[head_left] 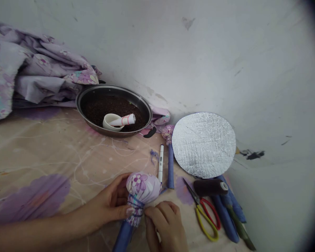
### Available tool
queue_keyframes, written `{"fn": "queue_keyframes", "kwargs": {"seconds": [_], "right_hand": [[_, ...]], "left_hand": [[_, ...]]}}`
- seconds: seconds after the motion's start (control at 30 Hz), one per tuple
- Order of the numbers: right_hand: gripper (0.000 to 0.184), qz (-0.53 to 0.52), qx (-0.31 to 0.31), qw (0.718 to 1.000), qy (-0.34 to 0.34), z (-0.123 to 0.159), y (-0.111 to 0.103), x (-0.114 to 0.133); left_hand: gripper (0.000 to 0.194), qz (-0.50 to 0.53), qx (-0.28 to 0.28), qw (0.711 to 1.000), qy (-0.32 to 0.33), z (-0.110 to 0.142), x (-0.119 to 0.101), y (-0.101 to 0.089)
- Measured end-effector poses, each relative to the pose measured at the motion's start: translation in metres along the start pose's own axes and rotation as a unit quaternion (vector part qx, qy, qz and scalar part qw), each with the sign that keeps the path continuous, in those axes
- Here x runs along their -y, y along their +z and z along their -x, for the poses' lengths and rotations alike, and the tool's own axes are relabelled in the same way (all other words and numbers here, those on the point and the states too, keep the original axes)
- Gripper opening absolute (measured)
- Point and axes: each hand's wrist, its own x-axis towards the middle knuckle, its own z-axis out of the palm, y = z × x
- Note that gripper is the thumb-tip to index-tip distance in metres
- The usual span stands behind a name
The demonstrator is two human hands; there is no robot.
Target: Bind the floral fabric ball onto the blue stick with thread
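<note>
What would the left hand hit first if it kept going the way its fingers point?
The left hand points right, already touching the floral fabric bundle. Past that, probably the right hand or the white marker; depth unclear.

A pale grey wall (225, 52) fills the upper part of the view, marked with scuffs, small stains and a dark smear low on its right side. Below it lies a beige sheet (42, 154) printed with large purple flowers and thin white lines. Crumpled lilac floral bedding (28, 70) is heaped against the wall at the left, under soft, even light.
</note>
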Motion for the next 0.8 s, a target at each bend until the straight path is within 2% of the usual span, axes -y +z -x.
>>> {"fn": "queue_keyframes", "kwargs": {"seconds": [0.23, 0.4, 0.67, 0.8], "right_hand": [[0.038, 0.007, 0.007, 1.0, 0.002, 0.0009, 0.0012, -0.0002], [0.038, 0.032, 0.008, 0.999, -0.01, 0.0013, 0.0025, -0.0009], [0.039, 0.081, -0.027, 0.996, -0.033, -0.0024, 0.0067, 0.0006], [0.037, 0.076, -0.008, 0.997, -0.019, -0.0025, 0.0045, 0.0038]], "left_hand": [[0.081, 0.01, 0.01, 1.0, 0.002, 0.0, 0.0002, -0.0001], [0.087, 0.014, 0.004, 1.0, 0.003, -0.0017, 0.0023, -0.0014], [0.089, 0.007, 0.006, 1.0, 0.003, -0.0029, -0.0007, -0.0005], [0.087, -0.001, 0.005, 1.0, -0.003, -0.0023, -0.0013, 0.0007]]}}
